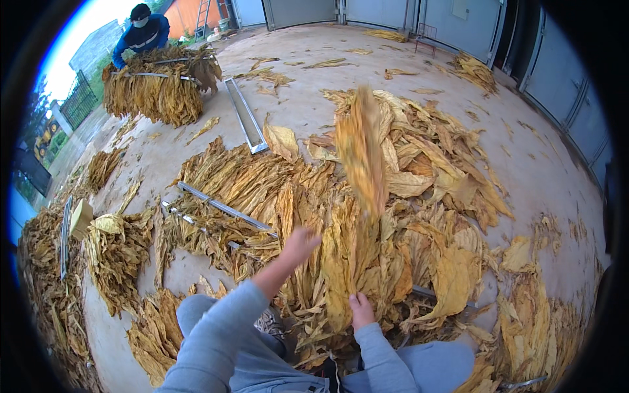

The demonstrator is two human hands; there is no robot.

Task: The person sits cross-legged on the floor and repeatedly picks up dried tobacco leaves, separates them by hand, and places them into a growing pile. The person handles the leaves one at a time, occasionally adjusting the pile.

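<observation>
My left hand [300, 245] is blurred by motion above the dried tobacco leaves [300, 196]. Its thumb is apart from the fingers, and I see nothing held in it. My right hand [361, 310] grips the lower end of a yellow-brown tobacco leaf bundle [339, 265] between my knees. Beyond my hands, a blurred tobacco leaf [362, 152] appears in mid-air, touching neither hand. Behind it lies a loose heap of broad tobacco leaves [427, 147]. Left of my left hand, metal clamp bars [223, 205] lie across more leaves.
A person [142, 34] bends over clamped leaves [152, 98] at the far left. A metal frame [245, 115] lies on the concrete floor [304, 108]. A foam block [81, 218] rests beside leaf piles at left. More leaves [523, 314] lie at right; metal doors [457, 29] line the back.
</observation>
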